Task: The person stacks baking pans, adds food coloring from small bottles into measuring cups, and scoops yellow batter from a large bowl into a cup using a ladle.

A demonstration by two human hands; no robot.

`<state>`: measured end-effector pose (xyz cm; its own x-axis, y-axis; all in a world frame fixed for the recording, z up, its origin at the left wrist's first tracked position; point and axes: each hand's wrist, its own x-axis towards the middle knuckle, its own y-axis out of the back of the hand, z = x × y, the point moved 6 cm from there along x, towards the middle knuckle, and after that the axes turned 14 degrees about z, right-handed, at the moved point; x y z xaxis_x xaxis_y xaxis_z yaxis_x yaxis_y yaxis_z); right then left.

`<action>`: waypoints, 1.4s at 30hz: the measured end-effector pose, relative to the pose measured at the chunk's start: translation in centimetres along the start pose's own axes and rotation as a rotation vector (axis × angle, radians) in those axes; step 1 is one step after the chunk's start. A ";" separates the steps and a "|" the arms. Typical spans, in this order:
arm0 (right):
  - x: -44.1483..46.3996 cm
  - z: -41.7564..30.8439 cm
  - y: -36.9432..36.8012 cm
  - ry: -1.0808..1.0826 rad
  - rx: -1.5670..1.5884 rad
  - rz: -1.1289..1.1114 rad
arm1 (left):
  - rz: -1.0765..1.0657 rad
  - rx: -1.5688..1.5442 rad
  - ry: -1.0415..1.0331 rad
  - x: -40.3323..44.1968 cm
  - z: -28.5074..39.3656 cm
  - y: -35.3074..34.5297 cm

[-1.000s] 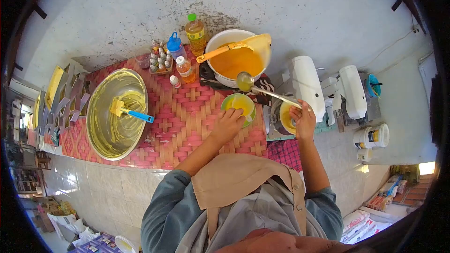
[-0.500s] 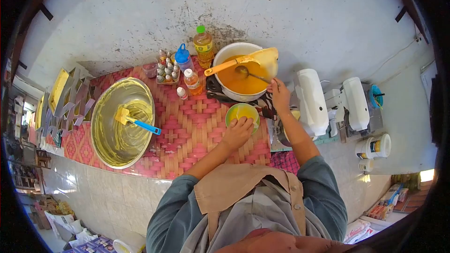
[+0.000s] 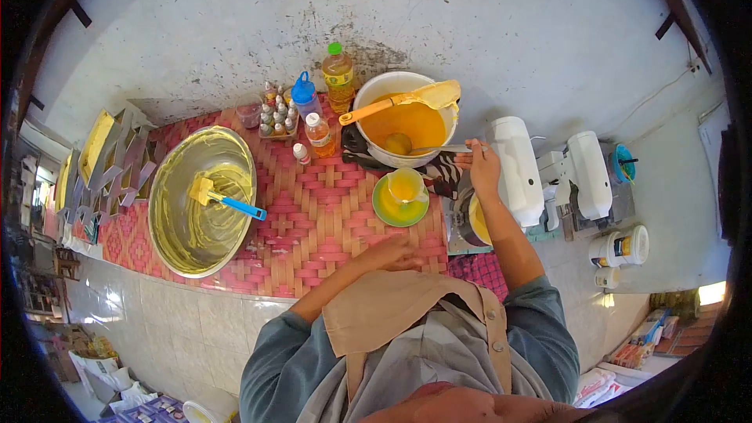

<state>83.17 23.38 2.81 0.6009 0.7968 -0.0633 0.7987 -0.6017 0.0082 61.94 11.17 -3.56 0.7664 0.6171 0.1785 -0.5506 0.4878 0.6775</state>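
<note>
My right hand (image 3: 481, 168) is closed around the handle of a ladle (image 3: 399, 143), whose bowl sits in the orange-yellow liquid (image 3: 415, 121) near the front wall of a white bucket (image 3: 364, 98). Across the bucket's rim lies a spatula (image 3: 392, 102) with an orange handle and a batter-coated blade. In front of the bucket, a small clear cup (image 3: 406, 184) with yellow contents stands in a green bowl (image 3: 392, 215). My left hand (image 3: 392, 253) is empty, held low over the table's front edge, below the bowl, with its fingers loosely extended.
A large metal bowl (image 3: 160, 219) smeared with yellow batter holds a blue-handled spatula (image 3: 235, 205). Bottles (image 3: 319, 137) and a tray of small vials (image 3: 278, 117) stand by the wall. Metal tins (image 3: 117, 157) are at left, white stand mixers (image 3: 513, 172) at right.
My left hand has let go of the cup in the green bowl and drawn back toward my body. My right hand has moved slightly lower, and the ladle's bowl has shifted toward the bucket's front.
</note>
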 end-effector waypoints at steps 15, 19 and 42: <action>-7.4 -7.7 6.2 0.132 0.016 0.049 | -0.691 -0.444 0.774 -16.5 -2.7 -6.7; -10.1 -6.5 7.6 0.251 -0.075 0.002 | -0.635 -0.515 0.836 -18.0 -2.6 -7.0; 0.0 1.3 0.3 0.132 0.135 0.073 | 0.801 -1.774 1.115 -29.4 -9.8 -7.5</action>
<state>83.37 23.19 1.52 0.6631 0.7458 0.0637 0.7466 -0.6530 -0.1267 40.29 -4.58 -20.87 0.2173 0.5904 -0.7773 -0.6903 -0.4700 -0.5500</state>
